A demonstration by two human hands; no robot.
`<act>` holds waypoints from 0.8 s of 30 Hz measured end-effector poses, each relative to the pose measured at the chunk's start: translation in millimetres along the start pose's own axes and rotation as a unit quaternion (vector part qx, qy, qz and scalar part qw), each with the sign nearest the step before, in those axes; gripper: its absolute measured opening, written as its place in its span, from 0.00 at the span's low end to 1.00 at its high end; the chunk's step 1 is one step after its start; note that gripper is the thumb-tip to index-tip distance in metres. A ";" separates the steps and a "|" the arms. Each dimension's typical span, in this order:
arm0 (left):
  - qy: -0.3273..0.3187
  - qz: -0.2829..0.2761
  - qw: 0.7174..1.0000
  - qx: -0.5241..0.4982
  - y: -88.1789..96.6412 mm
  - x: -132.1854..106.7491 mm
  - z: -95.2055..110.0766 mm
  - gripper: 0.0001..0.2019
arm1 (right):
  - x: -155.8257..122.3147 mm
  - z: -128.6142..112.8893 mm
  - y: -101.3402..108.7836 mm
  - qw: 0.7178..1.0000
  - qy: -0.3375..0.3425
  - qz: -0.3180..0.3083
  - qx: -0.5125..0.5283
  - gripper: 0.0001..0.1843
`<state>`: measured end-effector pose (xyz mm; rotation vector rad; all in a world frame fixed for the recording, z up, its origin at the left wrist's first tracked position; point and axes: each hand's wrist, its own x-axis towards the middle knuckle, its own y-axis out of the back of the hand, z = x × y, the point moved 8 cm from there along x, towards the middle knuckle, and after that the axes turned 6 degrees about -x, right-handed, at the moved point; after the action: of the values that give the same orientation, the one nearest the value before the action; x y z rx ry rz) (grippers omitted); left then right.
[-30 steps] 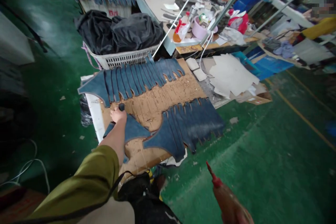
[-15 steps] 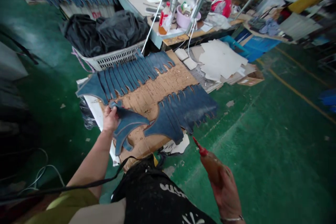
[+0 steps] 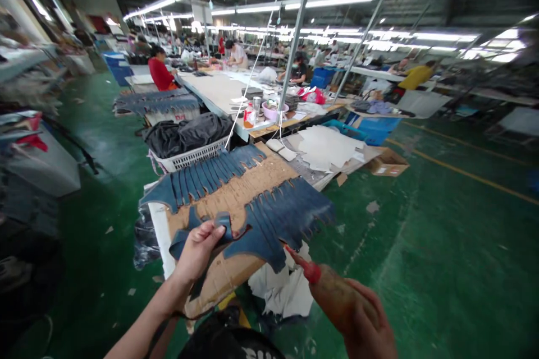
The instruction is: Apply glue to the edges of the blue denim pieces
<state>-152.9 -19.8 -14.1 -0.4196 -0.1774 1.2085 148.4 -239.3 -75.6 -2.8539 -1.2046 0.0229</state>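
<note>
My left hand pinches a curved blue leather piece over the near left part of the cardboard-topped table. More of that piece hangs to the left of my fingers. My right hand is wrapped round a brown squeeze bottle of glue with a red nozzle, its tip by the near edge of a row of overlapping blue pieces. Another row of blue pieces lies along the far left side. Glue smears mark the cardboard between the rows.
A white basket with dark cloth stands beyond the table. Pale sheets lie to the right, near an open carton. A long workbench and metal posts are behind. Several people work farther off; scraps lie on the green floor.
My view has tilted up toward the hall. My left hand has moved right with the leather piece lifted in it. The glue bottle's nozzle now points more toward the near row.
</note>
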 end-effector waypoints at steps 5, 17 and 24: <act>-0.011 -0.087 0.993 0.074 -60.2 -28.9 -10.5 0.12 | -7.1 -62.0 -4.7 0.992 0.119 -0.031 -0.021 0.17; -0.039 -0.182 0.963 0.194 -125.2 -65.5 -13.8 0.09 | -34.5 -100.1 25.2 0.973 0.206 -0.011 -0.104 0.10; -0.016 -0.171 0.970 0.170 -138.6 -73.9 -20.4 0.06 | -49.3 -101.1 40.8 0.975 0.209 -0.012 -0.073 0.11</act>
<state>-51.6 -133.2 30.0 -0.0626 -0.0633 0.8821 146.3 -306.5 23.3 -2.7558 -1.1854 -0.6579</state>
